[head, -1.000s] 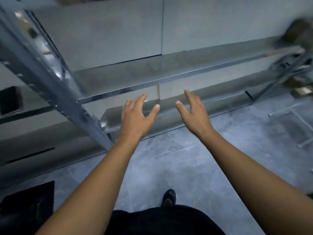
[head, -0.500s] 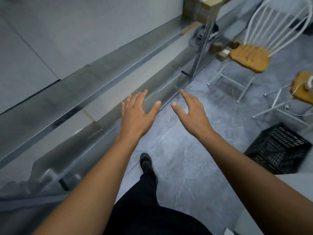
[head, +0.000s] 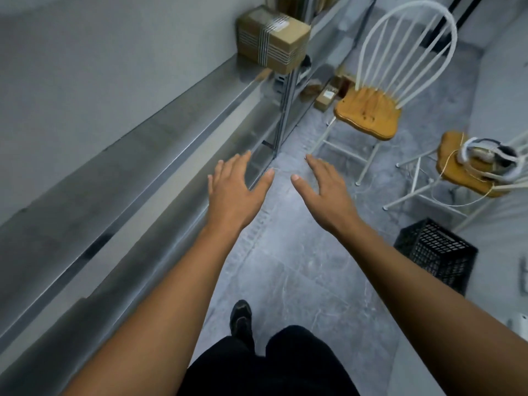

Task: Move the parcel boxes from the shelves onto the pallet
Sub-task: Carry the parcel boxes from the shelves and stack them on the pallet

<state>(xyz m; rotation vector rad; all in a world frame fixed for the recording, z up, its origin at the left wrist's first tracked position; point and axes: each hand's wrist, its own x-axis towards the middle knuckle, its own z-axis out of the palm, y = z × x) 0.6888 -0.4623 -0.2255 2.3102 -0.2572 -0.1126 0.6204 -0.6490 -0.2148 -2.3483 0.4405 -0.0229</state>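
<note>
A brown parcel box [head: 273, 38] bound with striped tape sits on the metal shelf [head: 160, 132] at the far end, well beyond my hands. A smaller box [head: 325, 97] lies low down by the shelf post. My left hand [head: 235, 188] and my right hand [head: 325, 190] are stretched out in front of me, palms down, fingers straight and spread, holding nothing. The left hand hovers over the shelf's front edge, the right over the floor. No pallet is in view.
A white wire-back chair with a wooden seat [head: 368, 110] stands ahead on the right. A second wooden seat [head: 457, 164] carries a headset and cord. A black plastic crate [head: 437, 252] sits on the grey floor at right. My shoe [head: 241, 317] steps forward.
My view has swung right along the shelf, bringing the taped box, the chairs and the crate into sight. Both hands stay outstretched and empty, now slightly farther apart.
</note>
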